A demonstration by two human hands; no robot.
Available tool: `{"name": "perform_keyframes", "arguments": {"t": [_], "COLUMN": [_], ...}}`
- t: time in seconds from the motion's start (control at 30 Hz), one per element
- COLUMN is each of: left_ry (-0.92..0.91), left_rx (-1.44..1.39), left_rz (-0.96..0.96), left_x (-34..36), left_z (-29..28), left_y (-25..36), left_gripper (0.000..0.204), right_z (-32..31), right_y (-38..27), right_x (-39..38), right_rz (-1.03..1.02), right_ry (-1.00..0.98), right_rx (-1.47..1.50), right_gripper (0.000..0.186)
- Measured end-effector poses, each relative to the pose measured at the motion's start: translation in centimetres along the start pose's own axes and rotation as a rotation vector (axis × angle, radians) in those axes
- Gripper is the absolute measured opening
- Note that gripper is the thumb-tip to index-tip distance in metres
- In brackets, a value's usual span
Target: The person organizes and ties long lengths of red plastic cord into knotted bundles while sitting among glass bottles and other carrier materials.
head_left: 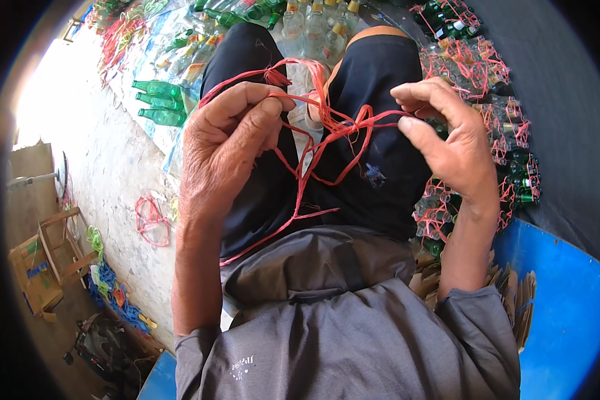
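Note:
A knotted tangle of red plastic string (353, 127) stretches between my hands above my black-trousered legs (247, 193). My left hand (230, 140) is closed, with thumb and index finger pinching strands near the left of the tangle. My right hand (450, 140) has its index finger raised and curved, while strands run in between its thumb and the fingers behind, which appear to hold them. Loose ends of the string hang down across my lap toward the grey shirt (353, 340). Some of the left hand's fingers are hidden.
Green bottles (160, 103) and clear bottles (293, 27) lie ahead. String-bound bottle bundles (473, 80) line the right. Loose string (150, 220), a cardboard box (37, 280) and a wooden frame (67, 243) lie left. A blue panel (560, 313) and cardboard sheets (520, 303) are at lower right.

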State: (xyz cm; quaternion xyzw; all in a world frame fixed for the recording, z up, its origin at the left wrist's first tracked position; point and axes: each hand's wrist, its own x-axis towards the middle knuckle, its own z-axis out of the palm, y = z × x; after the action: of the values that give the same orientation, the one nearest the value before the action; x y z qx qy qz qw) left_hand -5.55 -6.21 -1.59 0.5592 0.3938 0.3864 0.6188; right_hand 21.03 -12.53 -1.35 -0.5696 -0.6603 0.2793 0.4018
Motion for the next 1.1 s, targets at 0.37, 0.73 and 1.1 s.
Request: {"name": "perform_keyframes", "arguments": {"t": [0.37, 0.73, 1.1], "left_ry": [0.003, 0.085, -0.121], "left_rx": [0.019, 0.147, 0.728], "left_rz": [-0.001, 0.074, 0.623], "left_x": [-0.2, -0.2, -0.4], "left_z": [-0.5, -0.5, 2.0], "left_y": [0.1, 0.5, 1.9], "left_gripper": [0.018, 0.019, 0.072], "right_z": [3.5, 3.1, 2.2], "right_y": [-0.3, -0.3, -2.2], "right_x": [-0.5, 0.0, 0.7], "right_rz": [-0.145, -0.053, 0.166], "right_ry": [0.036, -0.057, -0.186], "right_rx": [-0.476, -0.052, 0.221], "right_gripper": [0.041, 0.007, 0.011]}}
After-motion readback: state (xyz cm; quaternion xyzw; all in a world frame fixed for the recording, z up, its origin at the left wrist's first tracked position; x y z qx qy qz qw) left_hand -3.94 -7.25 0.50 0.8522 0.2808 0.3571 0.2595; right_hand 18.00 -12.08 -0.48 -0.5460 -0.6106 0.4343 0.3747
